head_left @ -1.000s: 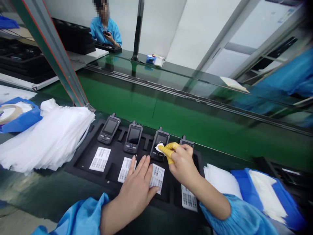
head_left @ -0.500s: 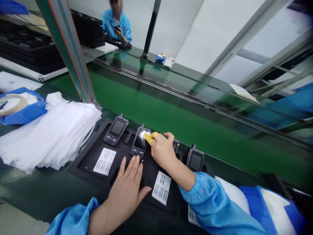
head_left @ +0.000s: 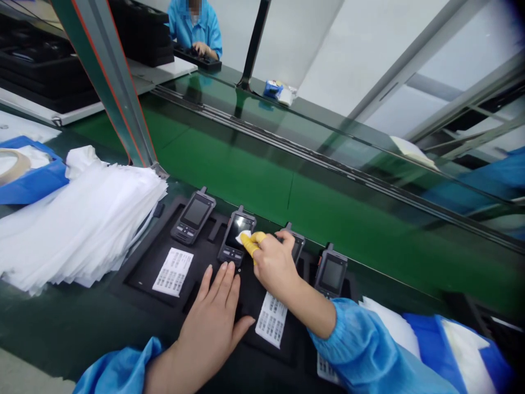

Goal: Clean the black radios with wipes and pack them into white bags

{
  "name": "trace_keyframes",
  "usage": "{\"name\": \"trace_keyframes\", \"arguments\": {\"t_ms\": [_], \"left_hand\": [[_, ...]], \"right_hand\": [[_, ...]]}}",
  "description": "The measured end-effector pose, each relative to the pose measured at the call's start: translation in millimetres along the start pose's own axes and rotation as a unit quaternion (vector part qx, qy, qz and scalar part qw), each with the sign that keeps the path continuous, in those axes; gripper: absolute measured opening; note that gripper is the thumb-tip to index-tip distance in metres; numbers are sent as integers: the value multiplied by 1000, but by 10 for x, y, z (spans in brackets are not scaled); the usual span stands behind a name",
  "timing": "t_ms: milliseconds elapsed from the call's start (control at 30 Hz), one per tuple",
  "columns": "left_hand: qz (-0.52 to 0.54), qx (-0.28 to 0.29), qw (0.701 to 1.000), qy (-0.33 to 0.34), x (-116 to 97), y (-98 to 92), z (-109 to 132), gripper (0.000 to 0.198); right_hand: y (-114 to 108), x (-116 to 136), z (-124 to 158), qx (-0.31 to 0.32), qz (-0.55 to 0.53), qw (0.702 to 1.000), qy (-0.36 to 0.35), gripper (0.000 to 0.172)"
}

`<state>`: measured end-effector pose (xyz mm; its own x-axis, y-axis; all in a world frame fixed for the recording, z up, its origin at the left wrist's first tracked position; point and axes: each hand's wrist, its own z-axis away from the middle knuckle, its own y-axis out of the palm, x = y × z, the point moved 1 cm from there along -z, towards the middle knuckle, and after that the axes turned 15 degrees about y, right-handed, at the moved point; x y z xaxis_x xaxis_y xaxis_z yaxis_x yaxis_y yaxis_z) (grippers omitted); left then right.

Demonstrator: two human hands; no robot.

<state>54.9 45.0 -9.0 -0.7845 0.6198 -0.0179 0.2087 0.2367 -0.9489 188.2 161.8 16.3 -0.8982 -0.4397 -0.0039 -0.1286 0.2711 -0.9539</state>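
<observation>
Several black handheld radios with screens lie in a row in a black foam tray. My right hand, with yellow finger covers on two fingers, pinches a small white wipe against the screen of the second radio. Flat on the tray just below that radio, my left hand has its fingers stretched out and holds nothing. The first radio is to the left; my right hand partly hides the third radio. Further right is another radio. White barcode label sheets lie in the tray.
A thick stack of white bags lies left of the tray, by a blue bin holding a tape roll. A metal post rises behind them. Blue-and-white packets sit at right. Across the green belt, a co-worker sits.
My right hand has slid the wipe down the screen toward the radio's keys. My left hand stays flat. The co-worker's hand has lowered to the tray there.
</observation>
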Motion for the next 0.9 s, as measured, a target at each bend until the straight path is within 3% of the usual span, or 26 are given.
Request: {"name": "trace_keyframes", "arguments": {"t_ms": [333,500,700,900], "left_hand": [[5,-5,1000,-3,11,6,0,56],[14,2,1000,-5,13,-2,-2,58],[12,0,1000,3,17,-17,3,55],[7,16,1000,3,23,-19,6,56]], "right_hand": [[-10,10,-89,19,-21,999,33,28],[-149,61,285,64,-121,991,12,36],[-395,-84,732,9,-228,970,78,27],[-433,-121,1026,5,-217,973,79,33]]}}
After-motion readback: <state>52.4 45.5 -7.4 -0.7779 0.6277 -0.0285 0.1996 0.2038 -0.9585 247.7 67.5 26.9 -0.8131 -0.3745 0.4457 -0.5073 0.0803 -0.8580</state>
